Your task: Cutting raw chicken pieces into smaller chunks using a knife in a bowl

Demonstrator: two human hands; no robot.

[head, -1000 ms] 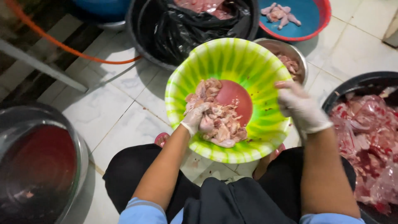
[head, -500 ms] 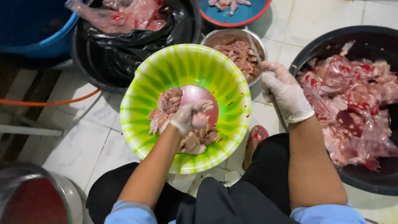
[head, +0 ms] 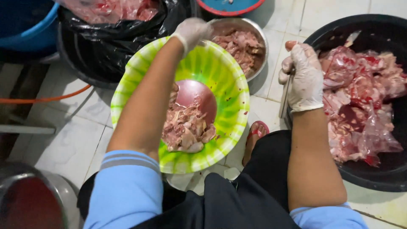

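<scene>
Two gloved hands were apart. The left hand hung curled over the steel bowl of meat bits; its hold I could not tell. The right hand gripped a knife handle beside the black tub. Slippery gloves could let the knife slip toward the foot.

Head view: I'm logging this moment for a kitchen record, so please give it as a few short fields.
Setting: tiled floor
Left hand: gloved, raised over far rim of green bowl
Right hand: gloved, at rim of black tub
Green bowl contents: chopped raw meat
Black tub contents: large raw meat pieces
Behind: metal bowl of cut meat
</scene>
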